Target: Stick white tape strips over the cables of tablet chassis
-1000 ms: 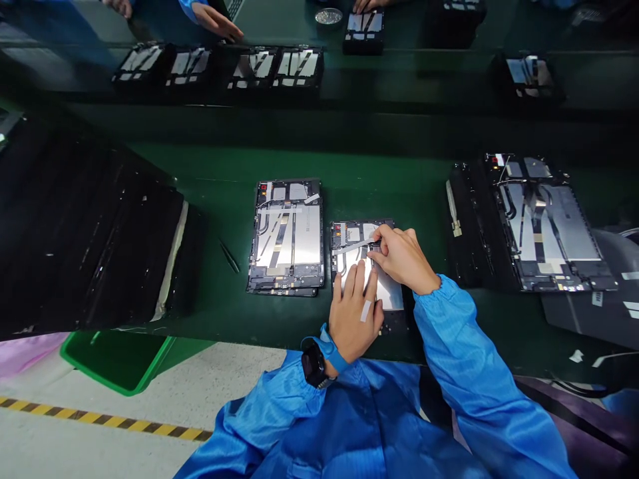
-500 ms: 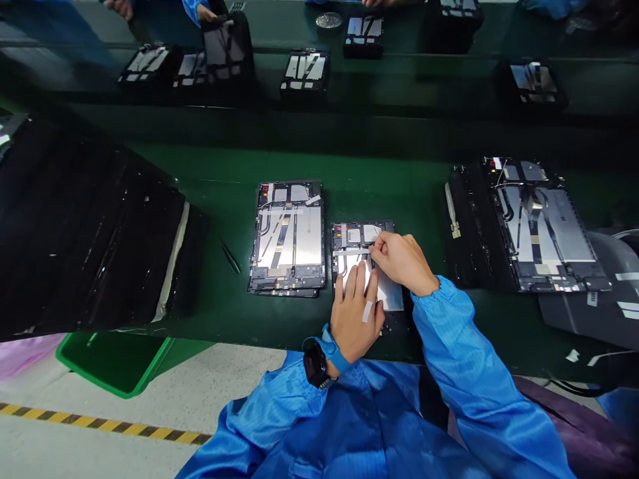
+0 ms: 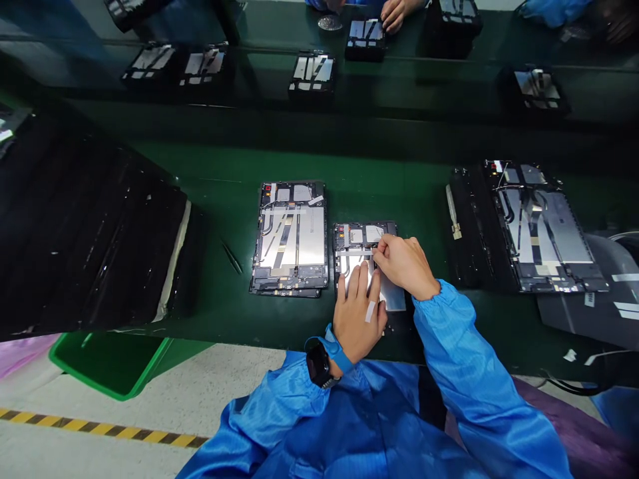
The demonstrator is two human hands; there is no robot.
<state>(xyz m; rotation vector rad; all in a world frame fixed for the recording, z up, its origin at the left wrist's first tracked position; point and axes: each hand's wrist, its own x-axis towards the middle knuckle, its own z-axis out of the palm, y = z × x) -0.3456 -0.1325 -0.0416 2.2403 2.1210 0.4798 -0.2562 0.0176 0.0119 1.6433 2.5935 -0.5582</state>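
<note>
An opened tablet with its silver inner parts showing lies on the green bench in front of me. My left hand lies flat on its lower half, fingers stretched out, with a small strip of tape stuck to the back of the hand. My right hand has its fingers pinched at the right end of a pale tape strip that runs across the tablet's upper part. A second opened tablet lies just to the left, untouched.
Black tweezers lie left of the tablets. A stack of black trays fills the left, another opened tablet sits at the right. More tablets line the far belt, where another person's hand works. A green bin stands below.
The tape strip, tilted and lifted a second ago, now lies level across the tablet under my right fingers. On the far belt, tablets shifted and a co-worker's hand left the top left.
</note>
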